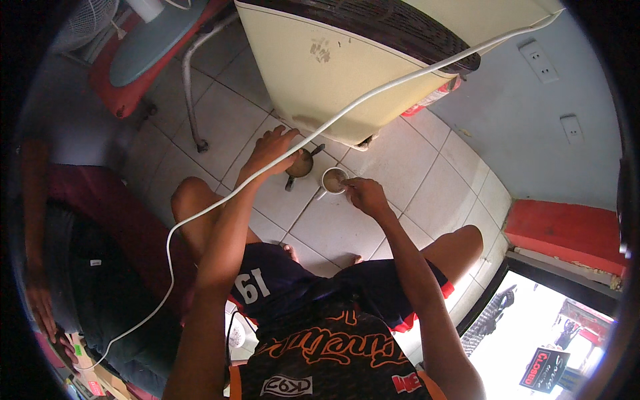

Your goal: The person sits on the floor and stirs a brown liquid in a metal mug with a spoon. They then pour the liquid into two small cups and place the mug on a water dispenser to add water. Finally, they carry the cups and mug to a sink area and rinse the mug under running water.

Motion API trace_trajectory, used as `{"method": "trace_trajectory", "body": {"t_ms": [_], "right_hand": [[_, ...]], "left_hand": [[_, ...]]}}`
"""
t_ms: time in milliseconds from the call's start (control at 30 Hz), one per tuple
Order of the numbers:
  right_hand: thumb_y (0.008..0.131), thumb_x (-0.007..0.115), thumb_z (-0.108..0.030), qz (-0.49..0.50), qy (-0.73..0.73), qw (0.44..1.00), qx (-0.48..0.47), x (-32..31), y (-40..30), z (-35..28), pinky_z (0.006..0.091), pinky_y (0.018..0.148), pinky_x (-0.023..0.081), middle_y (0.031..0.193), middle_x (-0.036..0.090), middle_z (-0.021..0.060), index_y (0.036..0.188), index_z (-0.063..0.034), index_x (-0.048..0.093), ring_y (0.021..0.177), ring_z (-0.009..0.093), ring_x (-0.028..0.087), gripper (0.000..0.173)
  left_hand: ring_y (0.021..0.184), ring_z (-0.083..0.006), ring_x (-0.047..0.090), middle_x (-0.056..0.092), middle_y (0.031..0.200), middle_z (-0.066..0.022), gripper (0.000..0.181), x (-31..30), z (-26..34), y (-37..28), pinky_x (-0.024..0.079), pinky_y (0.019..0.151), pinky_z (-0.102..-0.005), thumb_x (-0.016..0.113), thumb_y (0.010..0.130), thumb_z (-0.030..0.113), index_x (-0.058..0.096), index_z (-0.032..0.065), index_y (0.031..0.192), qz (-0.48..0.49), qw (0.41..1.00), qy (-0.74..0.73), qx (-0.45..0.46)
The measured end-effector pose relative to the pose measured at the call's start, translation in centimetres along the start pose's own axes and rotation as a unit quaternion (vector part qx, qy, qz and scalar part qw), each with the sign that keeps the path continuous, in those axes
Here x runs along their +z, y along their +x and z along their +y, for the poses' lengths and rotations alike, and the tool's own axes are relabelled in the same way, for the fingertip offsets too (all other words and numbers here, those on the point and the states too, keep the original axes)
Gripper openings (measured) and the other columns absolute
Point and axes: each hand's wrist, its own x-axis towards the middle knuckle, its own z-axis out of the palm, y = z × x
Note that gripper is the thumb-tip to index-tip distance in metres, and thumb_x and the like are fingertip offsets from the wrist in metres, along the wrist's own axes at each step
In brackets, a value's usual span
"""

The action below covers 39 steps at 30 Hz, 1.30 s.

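Note:
My left hand point(272, 151) is over the left side of a dark mug point(300, 165), its fingers spread and its thumb at the rim. A dark utensil handle point(317, 149) sticks out of that mug at the upper right. Just to the right, a white mug point(334, 181) stands upright on the floor tiles with a light brown drink in it. The fingers of my right hand point(367, 196) are pinched together at its right rim. Whatever lies between those fingertips is too small to make out. Both mugs sit between my bent knees.
A white cable point(372, 95) crosses the view above my left forearm. Beyond the mugs stands a cream appliance point(345, 65) with a dark grille. A metal leg point(189, 95) is at the upper left. Another person's hand point(42, 305) shows at the far left.

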Motion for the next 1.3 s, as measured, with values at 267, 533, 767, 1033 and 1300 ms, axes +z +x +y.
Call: {"method": "trace_trajectory", "body": {"t_ms": [267,533,767,1033,1300], "right_hand": [[0.087,0.066,-0.006,-0.013,-0.006,1.000,0.012,0.8,0.5,-0.6,0.0438,0.082,0.059,0.109,0.076,0.0107,0.116,-0.0125,0.075,0.093,0.035,0.073,0.031],[0.094,0.062,-0.012,0.004,0.009,1.000,-0.004,0.8,0.4,0.5,0.0478,0.080,0.059,0.109,0.075,0.0091,0.117,-0.0167,0.073,0.096,0.034,0.073,0.026],[0.096,0.063,-0.017,-0.051,0.016,0.999,0.004,0.3,0.0,0.4,0.0498,0.082,0.058,0.108,0.076,0.0099,0.119,-0.0186,0.075,0.098,0.035,0.072,0.026],[0.094,0.062,-0.013,-0.018,-0.007,1.000,0.016,1.1,0.8,0.0,0.0487,0.081,0.059,0.108,0.076,0.0077,0.120,-0.0214,0.074,0.097,0.035,0.073,0.030],[0.089,0.062,-0.009,-0.030,-0.007,0.999,0.032,-0.7,0.8,-0.8,0.0470,0.081,0.060,0.105,0.076,0.0097,0.120,-0.0202,0.075,0.094,0.035,0.073,0.035]], "left_hand": [[0.129,-0.0452,0.056,0.052,0.147,-0.0223,0.057,1.4,-1.0,0.5,0.050,0.105,-0.0551,0.071,0.095,0.035,0.055,0.0128,0.145,0.016,1.000,-0.001,0.018],[0.131,-0.0449,0.055,0.052,0.147,-0.0234,0.057,1.1,-0.9,0.3,0.048,0.107,-0.0567,0.071,0.095,0.035,0.055,0.0110,0.144,0.011,1.000,-0.002,0.019],[0.132,-0.0462,0.054,0.050,0.149,-0.0241,0.058,0.5,0.1,0.4,0.046,0.109,-0.0575,0.071,0.095,0.036,0.054,0.0104,0.145,-0.001,1.000,-0.016,0.010],[0.130,-0.0464,0.055,0.051,0.147,-0.0247,0.059,1.9,-1.6,0.7,0.047,0.108,-0.0569,0.072,0.095,0.035,0.054,0.0105,0.145,0.013,1.000,-0.010,0.020],[0.130,-0.0472,0.054,0.050,0.148,-0.0235,0.059,0.0,0.0,0.0,0.048,0.107,-0.0566,0.073,0.093,0.035,0.054,0.0119,0.145,-0.010,1.000,-0.010,-0.004]]}}
